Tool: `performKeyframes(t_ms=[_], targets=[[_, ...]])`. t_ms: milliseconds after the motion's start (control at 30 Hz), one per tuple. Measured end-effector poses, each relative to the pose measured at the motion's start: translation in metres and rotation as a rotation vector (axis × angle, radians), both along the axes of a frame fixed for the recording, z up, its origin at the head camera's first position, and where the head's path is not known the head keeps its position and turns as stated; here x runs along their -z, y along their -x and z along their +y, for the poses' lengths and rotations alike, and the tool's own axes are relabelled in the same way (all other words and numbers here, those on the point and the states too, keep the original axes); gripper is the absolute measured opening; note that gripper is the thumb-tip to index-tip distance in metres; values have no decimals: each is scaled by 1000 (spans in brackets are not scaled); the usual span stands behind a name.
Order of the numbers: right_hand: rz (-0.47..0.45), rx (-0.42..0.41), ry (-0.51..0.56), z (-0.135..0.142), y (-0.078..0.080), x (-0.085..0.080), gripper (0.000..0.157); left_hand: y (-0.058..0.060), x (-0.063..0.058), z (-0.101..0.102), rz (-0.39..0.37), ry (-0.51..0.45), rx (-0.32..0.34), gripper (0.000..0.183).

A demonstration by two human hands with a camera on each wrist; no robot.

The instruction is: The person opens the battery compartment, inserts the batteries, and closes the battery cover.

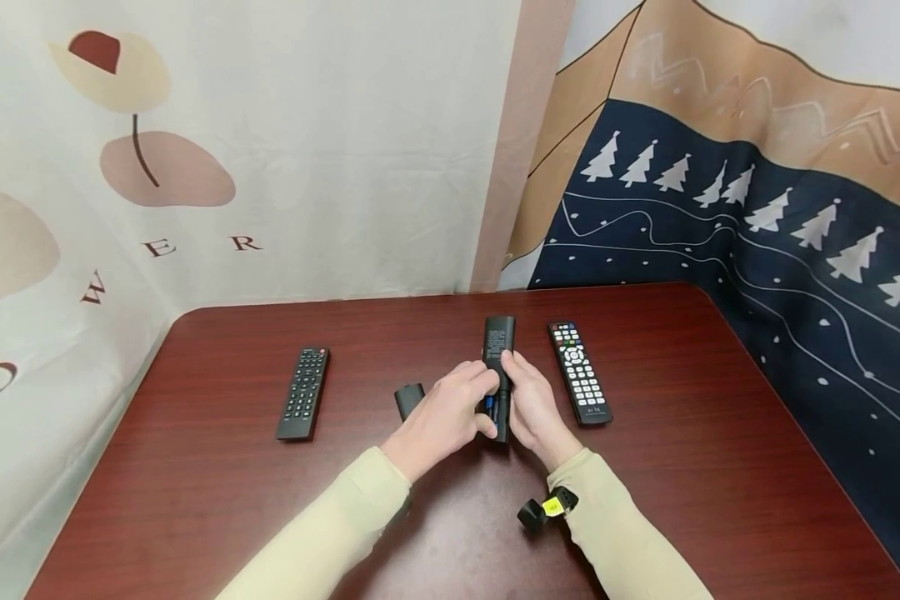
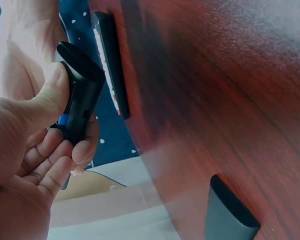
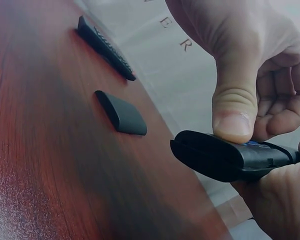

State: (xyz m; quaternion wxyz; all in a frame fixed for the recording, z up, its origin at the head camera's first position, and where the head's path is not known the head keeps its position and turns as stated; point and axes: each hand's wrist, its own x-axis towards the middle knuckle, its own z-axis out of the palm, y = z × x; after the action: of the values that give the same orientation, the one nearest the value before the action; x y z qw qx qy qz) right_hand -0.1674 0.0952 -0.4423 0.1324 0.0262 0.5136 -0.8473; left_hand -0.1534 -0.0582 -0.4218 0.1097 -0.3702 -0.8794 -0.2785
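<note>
A black remote control (image 1: 499, 337) is held above the table with its back up and its battery compartment uncovered. My right hand (image 1: 536, 412) grips it from the right side, thumb along its edge. My left hand (image 1: 450, 408) is over the compartment, with thumb and index finger at either end of a blue battery (image 2: 63, 119). In the right wrist view the left thumb presses down near the remote's end; the other left fingers are curled. Much of the battery is hidden by the fingers. A dark battery cover (image 3: 125, 115) lies on the table, partly behind the left hand in the head view.
A black remote with dark buttons (image 1: 303, 394) lies on the left of the reddish-brown table (image 1: 217, 500). Another, with white buttons (image 1: 580, 375), lies just right of the hands. Patterned curtains (image 1: 345, 167) hang behind the table's far edge.
</note>
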Motion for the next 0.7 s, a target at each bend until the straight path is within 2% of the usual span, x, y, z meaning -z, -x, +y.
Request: performKeyframes(t_ms=[200, 467, 700], targets=[[-1, -2, -4, 0, 0, 1, 50, 0, 0, 0, 6, 11, -9, 43], [-35, -6, 11, 1, 2, 5, 48, -3, 4, -1, -41, -9, -24, 39], [-64, -16, 3, 3, 1, 9, 50, -6, 7, -5, 0, -9, -38, 38]])
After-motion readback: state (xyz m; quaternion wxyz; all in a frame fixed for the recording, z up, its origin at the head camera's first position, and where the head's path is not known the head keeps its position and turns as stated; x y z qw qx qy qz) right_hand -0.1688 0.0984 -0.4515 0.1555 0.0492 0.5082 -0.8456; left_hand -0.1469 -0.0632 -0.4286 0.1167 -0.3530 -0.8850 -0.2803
